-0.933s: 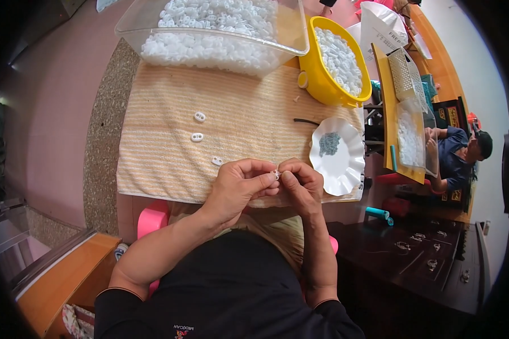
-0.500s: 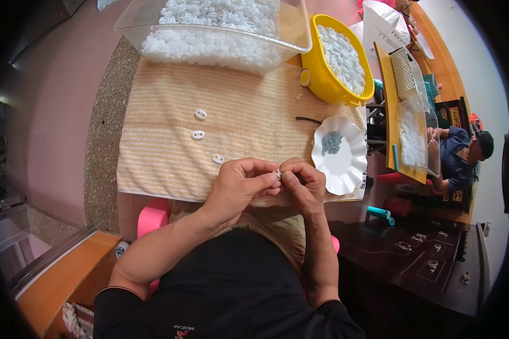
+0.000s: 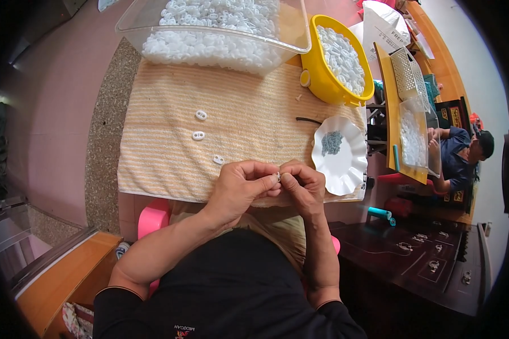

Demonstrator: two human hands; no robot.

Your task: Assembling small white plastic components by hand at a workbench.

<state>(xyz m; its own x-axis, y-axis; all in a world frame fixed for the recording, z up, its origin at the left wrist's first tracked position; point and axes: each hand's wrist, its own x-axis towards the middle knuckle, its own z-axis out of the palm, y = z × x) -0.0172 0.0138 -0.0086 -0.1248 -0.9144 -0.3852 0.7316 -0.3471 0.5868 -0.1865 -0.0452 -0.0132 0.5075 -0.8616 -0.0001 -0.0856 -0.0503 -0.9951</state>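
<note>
Nearest me, the left hand [image 3: 236, 183] and right hand [image 3: 303, 187] met by the near edge of a striped towel [image 3: 161, 161], fingertips clamped on a small white piece [image 3: 277, 177] mostly hidden between them. It looked light, stiff and perhaps slippery, best pinched by its rim. The towel seemed soft; three loose pieces [image 3: 198, 135] lay left, a white plate [image 3: 348, 172] right. Farther stood a yellow tub [image 3: 318, 82] and clear bin [image 3: 293, 25]; well off right sat another person [image 3: 457, 148].
</note>
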